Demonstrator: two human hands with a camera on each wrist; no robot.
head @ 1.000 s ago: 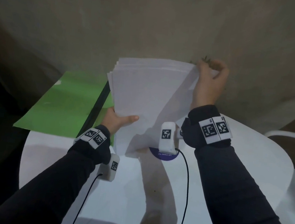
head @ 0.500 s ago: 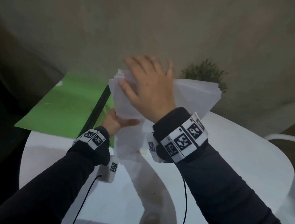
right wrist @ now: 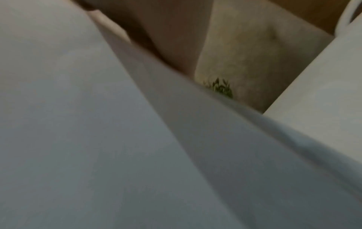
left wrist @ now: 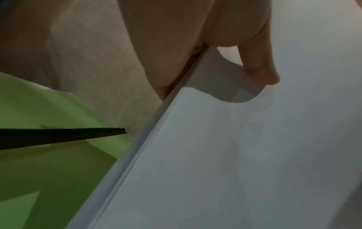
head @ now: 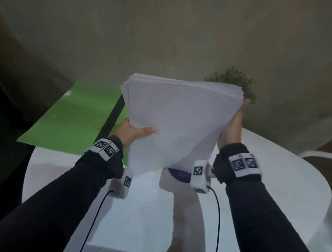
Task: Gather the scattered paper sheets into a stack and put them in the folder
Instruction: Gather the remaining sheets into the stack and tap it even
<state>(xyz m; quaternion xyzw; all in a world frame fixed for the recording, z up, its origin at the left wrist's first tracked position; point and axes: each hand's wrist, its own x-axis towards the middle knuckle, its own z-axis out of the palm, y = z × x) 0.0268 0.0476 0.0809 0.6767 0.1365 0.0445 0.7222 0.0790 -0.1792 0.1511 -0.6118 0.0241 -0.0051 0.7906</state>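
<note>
While upright between both hands, white paper stack (head: 177,125), edges uneven.

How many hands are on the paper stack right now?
2. The left hand grips the paper stack at its lower left edge, thumb across the front; the right hand is against the right edge, fingers mostly hidden behind the sheets.

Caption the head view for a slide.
Both hands, left hand and right hand, hold the paper stack upright beside the open green folder.
</note>
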